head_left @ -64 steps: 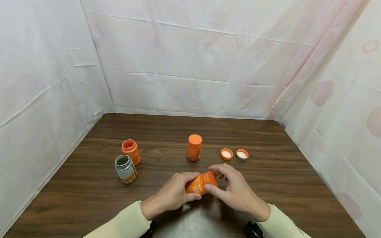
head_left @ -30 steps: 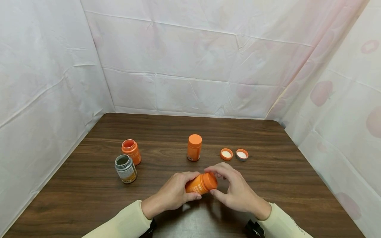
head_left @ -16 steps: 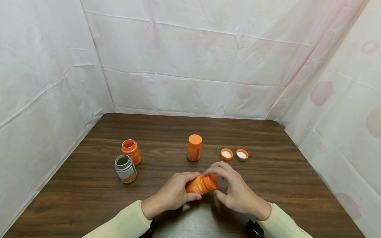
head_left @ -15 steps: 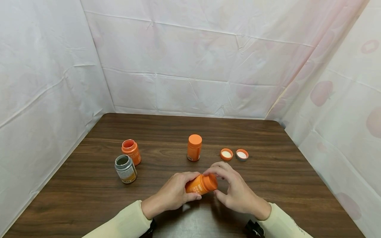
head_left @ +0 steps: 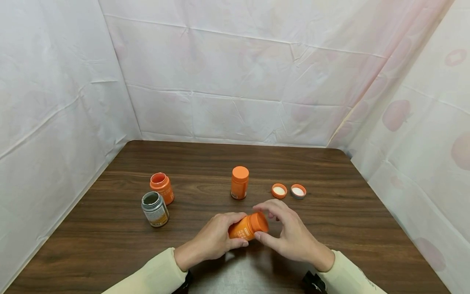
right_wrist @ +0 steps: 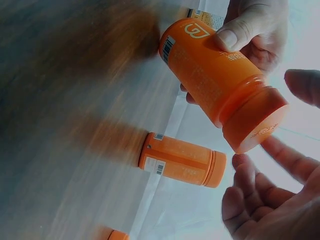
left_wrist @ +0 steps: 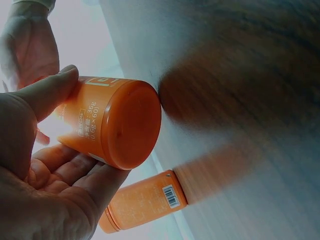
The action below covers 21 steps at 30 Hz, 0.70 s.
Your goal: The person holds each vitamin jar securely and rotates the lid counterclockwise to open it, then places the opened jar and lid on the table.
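My left hand grips an orange pill bottle round its body, thumb on the near side. The bottle tilts, with its orange screw cap on and facing right; its base is low against the table in the left wrist view. Around the cap, my right hand is spread loosely. In the right wrist view, its thumb stands apart from the cap, and the index finger is close by the cap's lower edge; whether it touches I cannot tell.
A second capped orange bottle stands behind the hands. Left of them are an uncapped orange bottle and an uncapped grey bottle. An orange cap and a grey-and-orange cap lie inner side up, behind the right hand.
The right hand's index finger has lifted off the top of the cap, and its thumb has shifted left beside the cap's lower edge. The left hand keeps its grip on the bottle.
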Each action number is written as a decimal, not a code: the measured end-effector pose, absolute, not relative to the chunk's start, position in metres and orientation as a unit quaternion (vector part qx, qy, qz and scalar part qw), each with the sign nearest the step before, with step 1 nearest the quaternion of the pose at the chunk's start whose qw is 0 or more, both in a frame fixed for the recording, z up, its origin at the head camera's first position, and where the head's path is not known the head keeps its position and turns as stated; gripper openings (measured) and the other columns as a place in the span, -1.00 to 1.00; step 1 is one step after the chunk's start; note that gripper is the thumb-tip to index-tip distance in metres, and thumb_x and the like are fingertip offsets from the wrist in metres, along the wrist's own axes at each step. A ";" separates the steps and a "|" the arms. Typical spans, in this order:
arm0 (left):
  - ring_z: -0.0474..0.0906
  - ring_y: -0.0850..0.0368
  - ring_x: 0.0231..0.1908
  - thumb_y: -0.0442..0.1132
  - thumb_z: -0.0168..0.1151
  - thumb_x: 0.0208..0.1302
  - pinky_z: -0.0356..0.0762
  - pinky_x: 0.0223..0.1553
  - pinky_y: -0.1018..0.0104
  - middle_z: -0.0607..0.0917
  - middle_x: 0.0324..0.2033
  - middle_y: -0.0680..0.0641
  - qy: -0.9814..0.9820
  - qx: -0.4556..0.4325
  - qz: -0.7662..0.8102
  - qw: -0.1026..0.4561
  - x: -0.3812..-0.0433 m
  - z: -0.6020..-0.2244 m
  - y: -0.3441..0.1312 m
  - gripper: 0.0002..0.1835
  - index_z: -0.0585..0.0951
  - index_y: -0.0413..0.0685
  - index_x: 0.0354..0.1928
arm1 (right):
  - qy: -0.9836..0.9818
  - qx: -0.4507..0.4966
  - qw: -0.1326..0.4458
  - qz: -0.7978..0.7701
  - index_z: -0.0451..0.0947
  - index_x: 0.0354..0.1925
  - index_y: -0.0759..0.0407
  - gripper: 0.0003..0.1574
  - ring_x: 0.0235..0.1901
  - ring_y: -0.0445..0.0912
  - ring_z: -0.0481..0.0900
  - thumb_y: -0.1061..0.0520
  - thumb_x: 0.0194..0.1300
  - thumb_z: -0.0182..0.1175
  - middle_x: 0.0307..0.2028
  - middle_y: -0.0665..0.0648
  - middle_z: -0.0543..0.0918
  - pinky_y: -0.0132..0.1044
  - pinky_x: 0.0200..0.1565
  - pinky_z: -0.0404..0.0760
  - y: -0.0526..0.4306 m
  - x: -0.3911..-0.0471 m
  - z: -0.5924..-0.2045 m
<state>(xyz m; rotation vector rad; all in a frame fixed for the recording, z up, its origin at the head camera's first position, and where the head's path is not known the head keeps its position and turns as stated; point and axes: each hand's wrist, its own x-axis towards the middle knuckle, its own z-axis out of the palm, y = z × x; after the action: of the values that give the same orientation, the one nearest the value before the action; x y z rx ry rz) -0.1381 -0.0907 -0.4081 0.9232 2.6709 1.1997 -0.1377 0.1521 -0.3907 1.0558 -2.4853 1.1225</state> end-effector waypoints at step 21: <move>0.53 0.31 -0.28 -0.19 0.58 0.14 0.52 -0.19 0.37 0.64 -0.20 0.22 0.866 0.298 0.399 0.040 -0.138 -0.408 -0.091 -0.55 0.65 0.20 0.07 | -0.894 0.253 0.058 0.366 0.64 -0.07 -0.16 -0.62 -0.47 -0.14 0.47 -0.25 0.25 0.44 -0.40 -0.10 0.61 -0.38 -0.44 0.42 0.151 -0.139 -0.388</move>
<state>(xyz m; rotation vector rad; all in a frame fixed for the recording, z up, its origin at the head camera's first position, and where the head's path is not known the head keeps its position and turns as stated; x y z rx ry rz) -0.1380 -0.0905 -0.4082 0.9143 2.6536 1.2223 -0.1390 0.1506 -0.3883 0.7671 -2.7081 1.1097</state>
